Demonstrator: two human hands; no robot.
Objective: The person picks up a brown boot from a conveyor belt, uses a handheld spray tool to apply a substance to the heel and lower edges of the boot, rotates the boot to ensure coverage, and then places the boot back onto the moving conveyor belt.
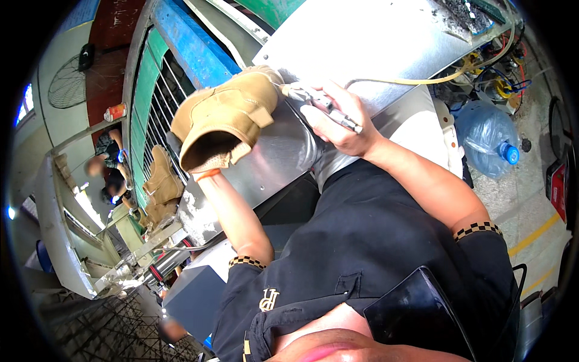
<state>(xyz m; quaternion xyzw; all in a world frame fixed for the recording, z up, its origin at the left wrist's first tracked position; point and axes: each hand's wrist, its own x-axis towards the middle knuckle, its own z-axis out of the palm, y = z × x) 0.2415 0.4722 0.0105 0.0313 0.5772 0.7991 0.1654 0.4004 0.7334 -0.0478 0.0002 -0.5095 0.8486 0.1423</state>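
Note:
A tan suede boot is held up above the metal bench, its dark opening toward me and its toe pointing away to the right. My left hand supports it from below and behind; the boot hides most of the fingers. In my right hand is a slim silver metal tool, gripped between thumb and fingers. The tool's pale tip is at the boot's toe; contact is hard to tell. A yellowish hose runs from beside my right hand toward the right.
More tan boots stand at the left by a green rack with metal bars. The shiny metal bench spreads ahead. At the right are a large clear water bottle and tangled wires. Other people are far left.

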